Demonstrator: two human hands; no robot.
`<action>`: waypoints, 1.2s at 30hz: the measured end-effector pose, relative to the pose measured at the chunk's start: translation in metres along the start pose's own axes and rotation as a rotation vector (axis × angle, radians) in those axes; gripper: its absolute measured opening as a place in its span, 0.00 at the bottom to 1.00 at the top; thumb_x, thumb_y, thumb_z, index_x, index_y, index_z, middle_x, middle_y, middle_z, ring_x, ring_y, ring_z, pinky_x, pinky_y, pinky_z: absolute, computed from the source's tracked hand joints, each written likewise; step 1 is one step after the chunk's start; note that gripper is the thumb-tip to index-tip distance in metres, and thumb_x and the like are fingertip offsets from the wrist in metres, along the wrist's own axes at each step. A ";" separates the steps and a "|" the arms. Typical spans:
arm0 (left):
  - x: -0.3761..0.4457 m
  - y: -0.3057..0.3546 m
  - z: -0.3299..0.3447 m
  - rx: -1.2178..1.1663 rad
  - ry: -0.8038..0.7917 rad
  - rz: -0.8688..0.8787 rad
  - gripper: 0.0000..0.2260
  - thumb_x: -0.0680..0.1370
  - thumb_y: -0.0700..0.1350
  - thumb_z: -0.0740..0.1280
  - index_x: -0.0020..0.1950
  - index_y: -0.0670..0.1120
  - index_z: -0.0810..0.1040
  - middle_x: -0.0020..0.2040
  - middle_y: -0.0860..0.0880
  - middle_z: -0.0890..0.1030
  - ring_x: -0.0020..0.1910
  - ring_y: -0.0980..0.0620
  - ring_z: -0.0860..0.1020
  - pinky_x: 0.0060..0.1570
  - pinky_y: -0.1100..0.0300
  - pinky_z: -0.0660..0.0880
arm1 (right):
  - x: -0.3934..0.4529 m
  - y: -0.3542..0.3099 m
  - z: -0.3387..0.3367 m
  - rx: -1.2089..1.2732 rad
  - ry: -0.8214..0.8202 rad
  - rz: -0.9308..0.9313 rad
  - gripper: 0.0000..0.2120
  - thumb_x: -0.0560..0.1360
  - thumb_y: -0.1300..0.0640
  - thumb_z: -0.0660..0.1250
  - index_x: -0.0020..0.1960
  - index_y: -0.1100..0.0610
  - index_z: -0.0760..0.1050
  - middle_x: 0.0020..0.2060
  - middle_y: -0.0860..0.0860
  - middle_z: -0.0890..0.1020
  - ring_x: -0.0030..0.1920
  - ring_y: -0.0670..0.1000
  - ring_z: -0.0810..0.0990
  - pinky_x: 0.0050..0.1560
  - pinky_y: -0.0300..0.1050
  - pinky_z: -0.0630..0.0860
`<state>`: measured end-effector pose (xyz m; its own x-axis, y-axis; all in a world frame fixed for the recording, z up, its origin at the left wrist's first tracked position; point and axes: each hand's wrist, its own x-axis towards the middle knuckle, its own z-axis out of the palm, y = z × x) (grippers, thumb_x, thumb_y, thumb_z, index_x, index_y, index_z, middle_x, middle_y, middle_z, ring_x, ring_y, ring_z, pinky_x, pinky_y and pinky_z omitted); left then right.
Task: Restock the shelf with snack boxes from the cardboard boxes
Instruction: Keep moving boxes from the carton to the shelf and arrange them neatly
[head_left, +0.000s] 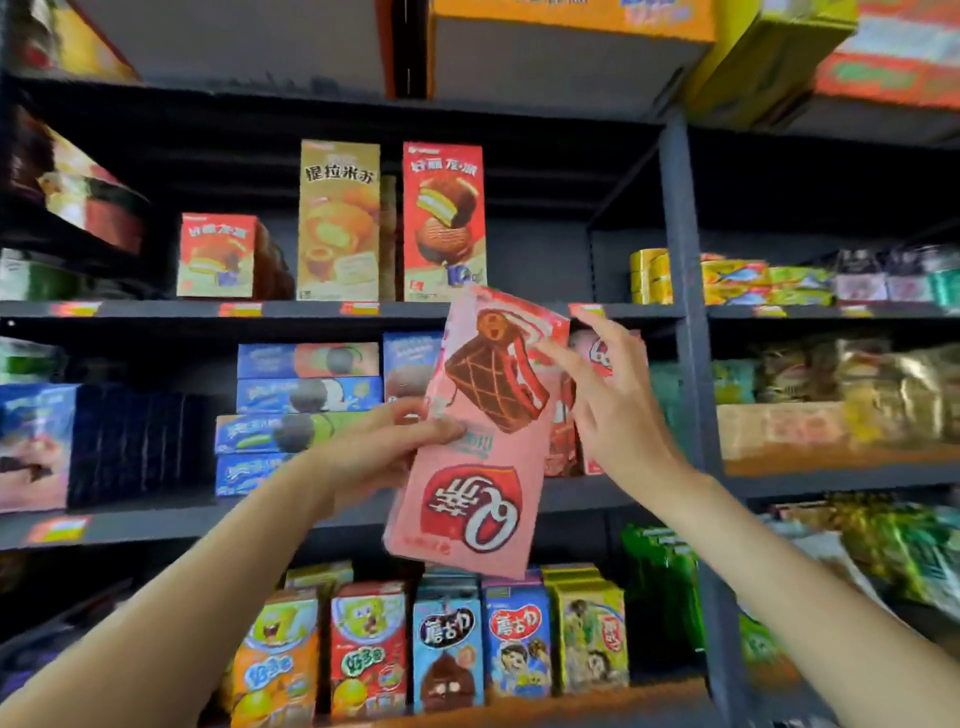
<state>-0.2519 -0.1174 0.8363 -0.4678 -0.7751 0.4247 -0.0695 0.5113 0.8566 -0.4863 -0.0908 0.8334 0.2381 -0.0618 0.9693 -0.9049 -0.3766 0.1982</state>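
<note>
Currently: placing one box on the middle shelf (332, 514).
Box: pink snack box (480, 431) held upside down and tilted, in front of the middle shelf's right end, beside matching pink boxes (608, 358) at the upright (680, 291).
Left hand (379, 447): thumb and fingers pinch the box's left edge.
Right hand (608, 395): fingers spread, tips touching its upper right edge.
Technique: flip it print-up, square it to the shelf front edge, slide in beside the matching row.
Risk: one-sided grip, may twist.
</note>
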 end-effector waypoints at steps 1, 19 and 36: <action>0.007 0.005 0.004 0.132 0.000 0.020 0.24 0.63 0.50 0.77 0.55 0.44 0.77 0.47 0.45 0.83 0.40 0.51 0.82 0.40 0.61 0.78 | 0.005 0.007 -0.005 -0.093 -0.002 -0.122 0.32 0.69 0.69 0.66 0.70 0.51 0.64 0.71 0.55 0.60 0.72 0.54 0.58 0.72 0.57 0.54; 0.133 0.089 0.113 1.331 -0.397 -0.070 0.18 0.69 0.51 0.74 0.57 0.51 0.76 0.48 0.49 0.83 0.47 0.48 0.82 0.52 0.52 0.79 | -0.081 0.076 0.026 -0.475 -0.135 -0.127 0.58 0.53 0.40 0.76 0.74 0.57 0.51 0.68 0.61 0.63 0.63 0.63 0.67 0.60 0.66 0.70; 0.169 -0.003 0.154 0.556 0.160 0.245 0.23 0.76 0.51 0.67 0.67 0.46 0.64 0.58 0.48 0.75 0.50 0.52 0.75 0.47 0.59 0.72 | -0.059 0.126 0.040 -0.061 -0.273 0.842 0.54 0.65 0.33 0.68 0.76 0.48 0.37 0.68 0.56 0.55 0.67 0.61 0.58 0.64 0.57 0.62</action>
<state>-0.4667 -0.1924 0.8600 -0.3934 -0.6352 0.6647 -0.4450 0.7642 0.4668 -0.6001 -0.1714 0.7956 -0.4466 -0.5171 0.7302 -0.8330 -0.0575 -0.5502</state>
